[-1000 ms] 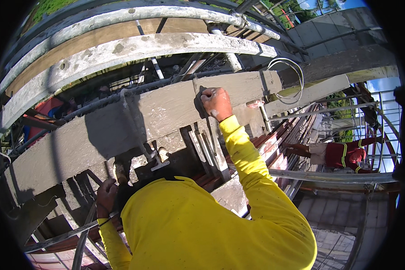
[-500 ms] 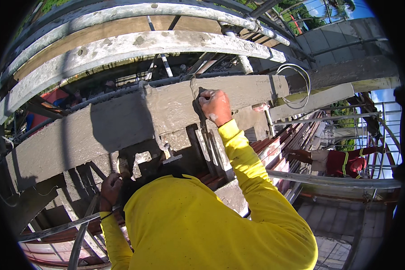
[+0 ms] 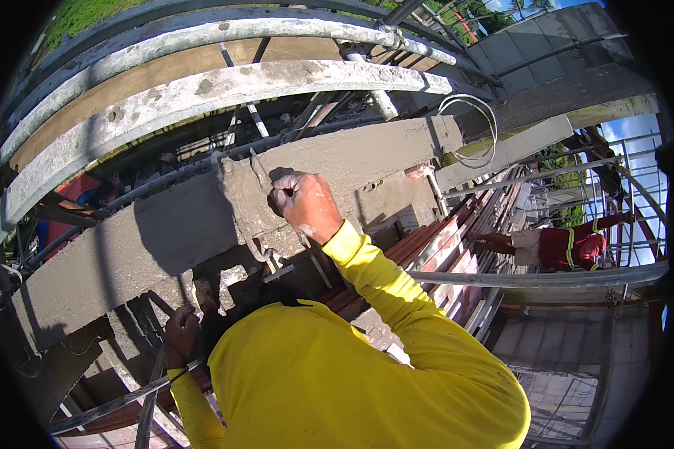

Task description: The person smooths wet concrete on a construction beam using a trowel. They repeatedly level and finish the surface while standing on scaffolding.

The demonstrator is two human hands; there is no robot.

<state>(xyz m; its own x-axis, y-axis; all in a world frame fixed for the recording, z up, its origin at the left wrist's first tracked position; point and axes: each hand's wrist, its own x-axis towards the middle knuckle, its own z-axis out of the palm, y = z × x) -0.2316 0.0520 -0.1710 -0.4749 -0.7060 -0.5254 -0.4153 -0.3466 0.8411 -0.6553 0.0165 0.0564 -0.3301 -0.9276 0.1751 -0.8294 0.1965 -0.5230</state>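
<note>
1 long gray beam (image 3: 176, 224) runs aslant, w/ a white bar (image 3: 277, 75) past it. Far R: 1 person (image 3: 563, 251) in a red shirt. Yellow top (image 3: 352, 374) low in mid. Lumpy wet cement (image 3: 240, 194) on the beam's mid part. R hand (image 3: 307, 207) is right by the cement, fingers curled in tight; can't tell what's in it. L hand (image 3: 181, 334) is off the beam's near side, fingers bent; can't tell if it grips. Small T-shaped bit (image 3: 279, 273) btwn the 2 hands.

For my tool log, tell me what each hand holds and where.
Right hand: a thin tool, seemingly near its middle, grip hidden. Left hand: cannot tell.
</note>
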